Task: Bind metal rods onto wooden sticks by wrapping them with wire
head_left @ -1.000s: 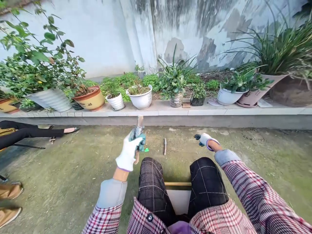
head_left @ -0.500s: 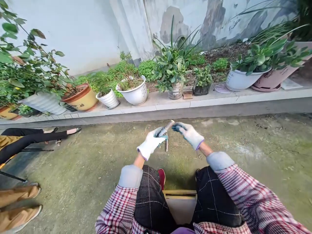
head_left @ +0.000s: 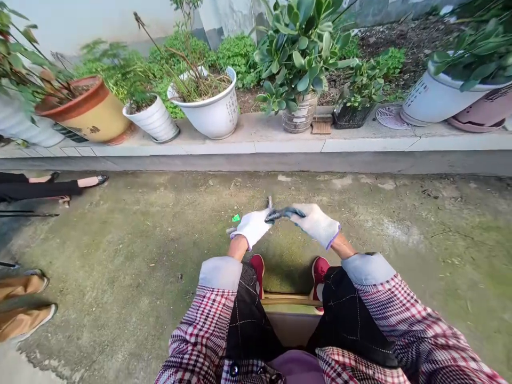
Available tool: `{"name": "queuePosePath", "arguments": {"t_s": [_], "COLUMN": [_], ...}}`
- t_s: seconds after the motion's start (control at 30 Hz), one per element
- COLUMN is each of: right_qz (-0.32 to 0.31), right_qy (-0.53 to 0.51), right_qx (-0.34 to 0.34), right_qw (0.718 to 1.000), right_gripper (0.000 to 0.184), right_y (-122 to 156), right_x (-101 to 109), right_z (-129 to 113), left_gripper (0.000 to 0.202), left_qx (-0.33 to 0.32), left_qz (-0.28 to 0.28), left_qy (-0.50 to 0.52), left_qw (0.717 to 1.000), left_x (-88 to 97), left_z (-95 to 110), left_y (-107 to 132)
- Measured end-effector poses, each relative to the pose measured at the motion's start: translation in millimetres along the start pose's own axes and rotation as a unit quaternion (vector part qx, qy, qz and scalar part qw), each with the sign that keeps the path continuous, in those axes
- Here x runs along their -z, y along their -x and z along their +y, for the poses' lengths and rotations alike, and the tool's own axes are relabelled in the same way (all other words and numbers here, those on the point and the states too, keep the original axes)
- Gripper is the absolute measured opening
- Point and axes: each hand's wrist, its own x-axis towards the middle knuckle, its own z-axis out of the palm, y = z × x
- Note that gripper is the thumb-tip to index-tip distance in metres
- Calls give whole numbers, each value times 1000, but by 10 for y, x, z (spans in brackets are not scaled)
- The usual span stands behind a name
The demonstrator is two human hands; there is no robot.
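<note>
Low in front of me, my left hand [head_left: 255, 226] wears a white glove with a dark grip side. Its fingers are closed, and the silvery ribbed rod seen in it earlier is now mostly hidden. A pale blunt end [head_left: 231, 230] shows past the left side of that glove; I cannot tell if it belongs to the rod. In a matching glove, my right hand [head_left: 310, 220] reaches across with fingers pressed together, their tips meeting the left fingers. What they pinch is covered. Just beyond the gloves a short stick-like piece [head_left: 269, 201] points up the frame, apparently on the ground.
A small green scrap [head_left: 236, 217] lies on the mossy concrete [head_left: 140, 256]. Ahead runs a tiled ledge [head_left: 280, 146] with a white flowerpot [head_left: 212, 109], a yellow pot [head_left: 96, 114] and other plants. Other people's legs and shoes [head_left: 32, 314] are at the left. Between my knees is a box-like seat [head_left: 290, 320].
My view has tipped down. The right hand has come in from beside the left and now meets its fingers. The ribbed rod, visible before, is now covered by the gloves.
</note>
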Motion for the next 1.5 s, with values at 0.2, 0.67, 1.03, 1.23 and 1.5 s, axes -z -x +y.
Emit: {"name": "queuePosePath", "arguments": {"t_s": [0.2,0.67,1.03,1.23,1.5], "right_qz": [17,19,-126,-79,22], "right_qy": [-1,-113,-25,-14,3], "right_qx": [-146,-160,-114,-108,-172], "right_qw": [989,981,985,991,985], "right_gripper": [26,32,13,22,26], "right_y": [-238,-141,-154,-165,-332], "right_x": [74,21,-290,-215,69], "right_z": [332,91,187,140,365], "left_gripper": [39,22,31,17,36], "left_qx": [-15,8,23,48,-18], "left_qz": [-55,-84,41,-49,-80], "left_qy": [-33,-107,-161,-268,-100], "left_qw": [998,991,986,961,992], "left_x": [-127,-71,66,-22,-161], "left_z": [-24,-142,-49,-151,-50], "left_y": [-15,-86,-202,-189,-175]}}
